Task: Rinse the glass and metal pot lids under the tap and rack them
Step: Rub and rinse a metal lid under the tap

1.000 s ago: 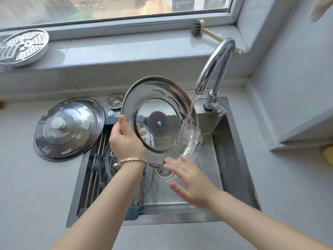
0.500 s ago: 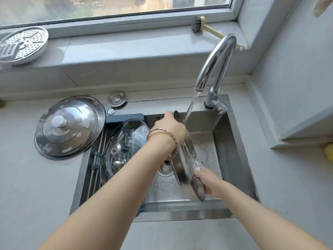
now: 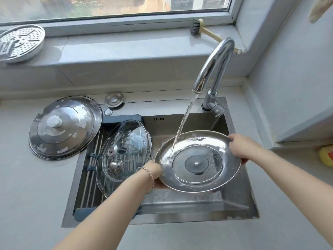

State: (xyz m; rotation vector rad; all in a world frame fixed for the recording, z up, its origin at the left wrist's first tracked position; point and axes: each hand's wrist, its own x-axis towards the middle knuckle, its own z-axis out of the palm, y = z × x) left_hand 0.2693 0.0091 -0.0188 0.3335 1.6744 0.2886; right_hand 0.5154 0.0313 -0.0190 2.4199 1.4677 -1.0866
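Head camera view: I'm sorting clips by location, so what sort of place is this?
Probably a home kitchen: a steel sink with a running tap, glass lids on a drying rack, and a metal lid being rinsed.

A metal lid [image 3: 221,177] is held between left hand [image 3: 153,170] and right hand [image 3: 241,147] under the tap [image 3: 216,65] and over the sink [image 3: 180,202], to the right of glass lids [image 3: 126,141] stacked on the rack [image 3: 90,179], with another lid [image 3: 63,127] laid on the counter [image 3: 36,195] farther left.
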